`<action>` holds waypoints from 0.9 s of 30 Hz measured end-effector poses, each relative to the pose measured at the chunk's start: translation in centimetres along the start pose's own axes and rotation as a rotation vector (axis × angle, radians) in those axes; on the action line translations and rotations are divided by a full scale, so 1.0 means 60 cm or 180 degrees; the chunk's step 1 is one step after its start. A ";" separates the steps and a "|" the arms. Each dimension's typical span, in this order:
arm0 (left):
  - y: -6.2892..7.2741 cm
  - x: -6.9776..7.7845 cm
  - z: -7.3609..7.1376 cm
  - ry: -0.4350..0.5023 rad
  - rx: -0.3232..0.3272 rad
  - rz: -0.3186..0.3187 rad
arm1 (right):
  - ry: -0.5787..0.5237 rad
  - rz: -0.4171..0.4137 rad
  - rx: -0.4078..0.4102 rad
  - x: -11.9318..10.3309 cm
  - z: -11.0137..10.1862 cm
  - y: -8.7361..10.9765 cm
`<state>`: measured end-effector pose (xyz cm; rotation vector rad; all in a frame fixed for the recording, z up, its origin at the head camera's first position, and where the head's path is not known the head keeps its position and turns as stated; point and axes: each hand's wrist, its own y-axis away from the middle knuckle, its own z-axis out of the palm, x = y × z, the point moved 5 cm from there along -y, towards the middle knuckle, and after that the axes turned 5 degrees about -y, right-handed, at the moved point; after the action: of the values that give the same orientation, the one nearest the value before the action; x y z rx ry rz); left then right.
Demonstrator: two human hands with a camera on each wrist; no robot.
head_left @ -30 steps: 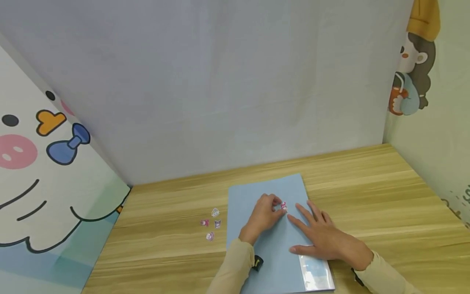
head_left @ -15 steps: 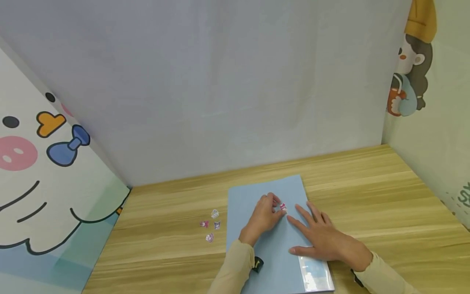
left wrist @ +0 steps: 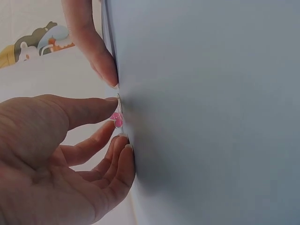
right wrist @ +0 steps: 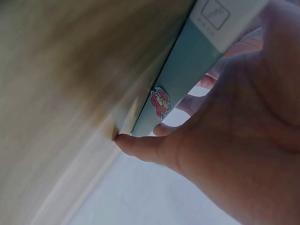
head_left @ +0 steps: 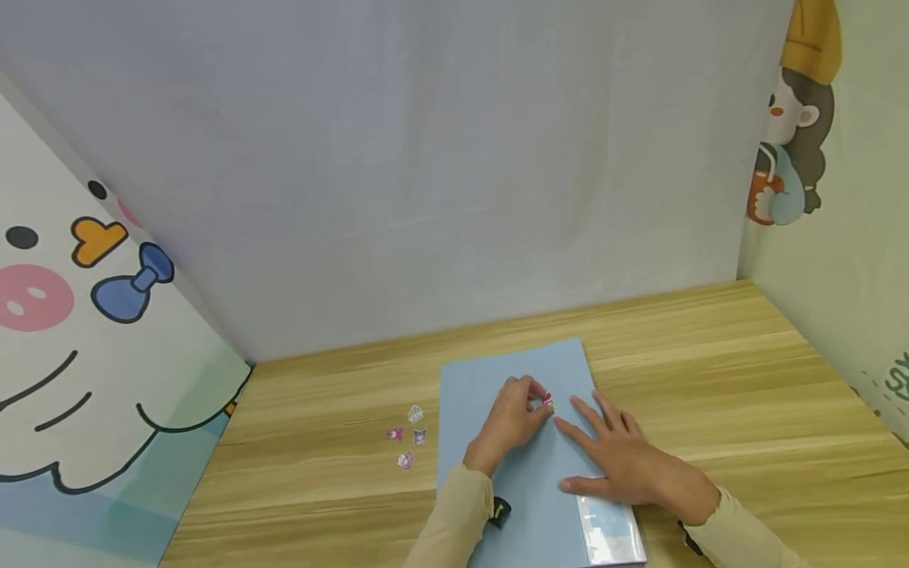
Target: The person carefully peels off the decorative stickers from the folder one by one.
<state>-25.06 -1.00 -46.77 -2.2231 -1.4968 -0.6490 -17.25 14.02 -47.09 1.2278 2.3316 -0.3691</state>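
Left grip — pinching pink sticker — less showing than before.

Head view facing forward-down, close wrist views, blue folder in all

Location type: booth-like work area, screened on three sides. Identification: a wood-grain worktop is bounded at the rear by a grey, creased backdrop, at the left by a white panel printed with a cartoon bow tie, and at the right by a pale green panel bearing a cartoon figure. Building type cannot be identified
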 end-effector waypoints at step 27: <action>-0.002 0.001 -0.004 0.0319 0.0299 0.0411 | -0.0058 0.0000 -0.0022 0.001 0.000 0.000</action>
<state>-25.16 -1.03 -46.51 -2.1620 -1.2964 -0.6262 -17.26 14.04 -47.13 1.2161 2.3156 -0.3706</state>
